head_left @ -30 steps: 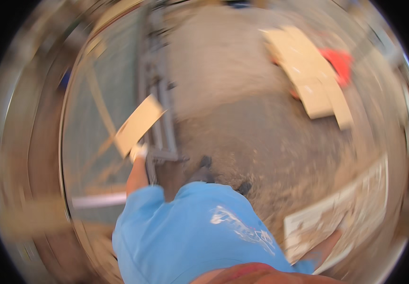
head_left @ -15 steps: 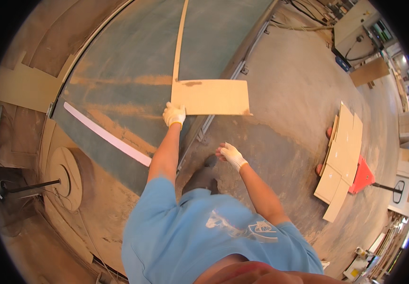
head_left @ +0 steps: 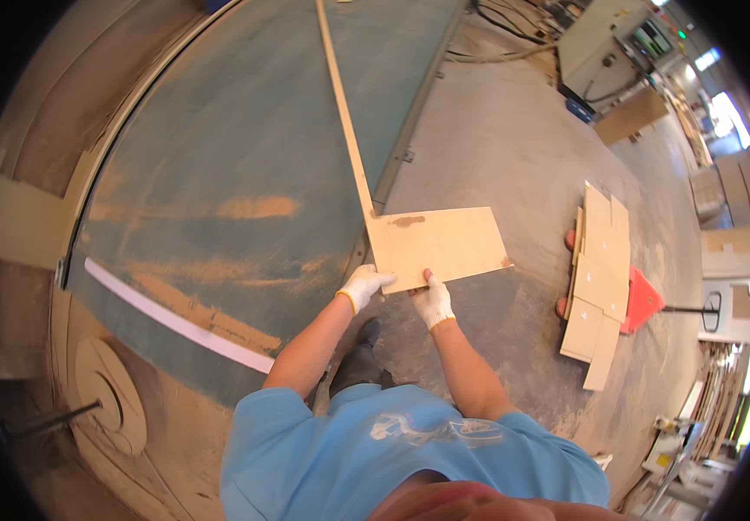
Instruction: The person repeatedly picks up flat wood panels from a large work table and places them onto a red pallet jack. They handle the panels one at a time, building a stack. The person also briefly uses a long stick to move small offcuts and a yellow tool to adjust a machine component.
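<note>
Both hands are on the board (head_left: 444,247), and it lies straight ahead of them, tilted a little, its long axis running left to right, most of it out past the right edge of the green table (head_left: 218,130) and over the floor (head_left: 488,148). The gloved left hand (head_left: 366,285) is the nearer to the table, closed on the board's near left corner; the right hand (head_left: 433,302) pinches the near long edge just beside it, thumb on top, its other fingers mostly hidden. And here's the long strip (head_left: 347,130), meeting the far left corner and running up the table, whether joined or merely touching I can't tell! A pink strip (head_left: 175,317) curves along the table's near edge. No box or bin near the hands, but off right a red pallet truck (head_left: 642,302) carries overlapping panels (head_left: 602,278).
</note>
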Tool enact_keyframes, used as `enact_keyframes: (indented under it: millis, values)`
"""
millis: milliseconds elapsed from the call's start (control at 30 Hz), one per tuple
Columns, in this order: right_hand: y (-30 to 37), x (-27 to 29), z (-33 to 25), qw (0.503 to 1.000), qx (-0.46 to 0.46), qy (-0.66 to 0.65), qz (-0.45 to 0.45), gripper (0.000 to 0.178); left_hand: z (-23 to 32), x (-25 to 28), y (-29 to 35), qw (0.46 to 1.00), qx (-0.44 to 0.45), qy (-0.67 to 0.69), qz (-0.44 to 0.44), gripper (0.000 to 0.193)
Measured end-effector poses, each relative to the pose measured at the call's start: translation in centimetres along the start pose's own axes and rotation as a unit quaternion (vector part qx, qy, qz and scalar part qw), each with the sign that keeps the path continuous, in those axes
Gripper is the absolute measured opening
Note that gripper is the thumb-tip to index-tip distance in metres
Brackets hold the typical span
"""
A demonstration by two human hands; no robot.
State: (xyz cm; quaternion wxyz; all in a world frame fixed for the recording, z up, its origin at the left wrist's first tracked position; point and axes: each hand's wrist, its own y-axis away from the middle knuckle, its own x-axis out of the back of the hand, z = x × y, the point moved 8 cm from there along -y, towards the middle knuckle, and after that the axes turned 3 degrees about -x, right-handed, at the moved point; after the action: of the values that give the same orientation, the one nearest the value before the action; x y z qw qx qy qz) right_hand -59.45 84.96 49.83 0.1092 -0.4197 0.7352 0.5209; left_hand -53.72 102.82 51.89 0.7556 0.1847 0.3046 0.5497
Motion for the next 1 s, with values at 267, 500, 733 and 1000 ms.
enact_keyframes:
  millis: [267,500,733,1000]
  values:
    - [10.9,8.6,-6.7,0.999,0.044,-0.001,0.031,0.053,3.8,-10.0,-10.7,0.939,0.080,0.322,-0.089,0.027]
    - [14.5,15.5,-6.2,0.959,0.238,-0.074,0.134,0.043,-4.7,-16.3,-8.5,0.965,0.137,0.198,0.108,0.036]
    - [19.8,24.3,-4.1,0.901,0.220,0.046,0.371,0.032,-13.1,-21.2,-8.9,0.982,0.087,0.133,0.105,0.024]
    - [35.1,39.4,2.8,0.844,0.383,-0.260,0.272,0.034,-13.9,-23.2,-9.5,0.979,0.132,0.101,-0.120,0.044]
